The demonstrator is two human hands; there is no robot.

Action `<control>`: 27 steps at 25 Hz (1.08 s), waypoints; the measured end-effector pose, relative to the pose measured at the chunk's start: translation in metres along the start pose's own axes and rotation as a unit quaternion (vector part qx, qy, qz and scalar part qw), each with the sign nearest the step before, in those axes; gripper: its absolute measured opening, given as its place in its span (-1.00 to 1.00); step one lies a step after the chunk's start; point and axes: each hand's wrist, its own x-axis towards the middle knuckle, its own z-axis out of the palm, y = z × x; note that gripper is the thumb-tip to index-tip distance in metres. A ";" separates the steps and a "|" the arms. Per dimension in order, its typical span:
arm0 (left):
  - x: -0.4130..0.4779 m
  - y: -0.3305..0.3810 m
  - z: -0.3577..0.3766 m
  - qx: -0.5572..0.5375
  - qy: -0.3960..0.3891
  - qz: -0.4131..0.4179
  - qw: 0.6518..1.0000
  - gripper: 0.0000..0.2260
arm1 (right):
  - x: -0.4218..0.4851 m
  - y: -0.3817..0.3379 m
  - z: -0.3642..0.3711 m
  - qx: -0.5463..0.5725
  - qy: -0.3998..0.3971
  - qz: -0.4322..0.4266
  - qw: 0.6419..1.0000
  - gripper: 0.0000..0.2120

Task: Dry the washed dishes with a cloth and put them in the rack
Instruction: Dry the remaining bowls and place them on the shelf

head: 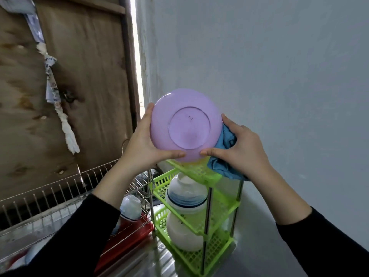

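Observation:
A purple plastic plate [185, 124] is held up in front of me with its underside toward the camera. My left hand [143, 144] grips its left rim, thumb across the lower edge. My right hand [239, 148] holds the right rim together with a bunched blue cloth [225, 154] that hangs behind and below the plate. Just beneath the plate stands a green plastic tiered rack [219, 208] with white bowls [185, 196] stacked upside down on its shelves. A wire dish rack [60, 196] stands at the lower left.
A white cup [130, 206] lies over a red tray [127, 236] in the wire rack. A wooden board with a hanging twisted rag [60, 108] stands at the left. A pale wall fills the right; the steel counter [249, 256] runs along it.

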 end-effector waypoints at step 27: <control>-0.005 -0.028 0.094 0.019 0.147 -0.149 0.978 -0.07 | 0.016 0.049 0.025 -0.023 -0.057 0.025 0.998 -0.44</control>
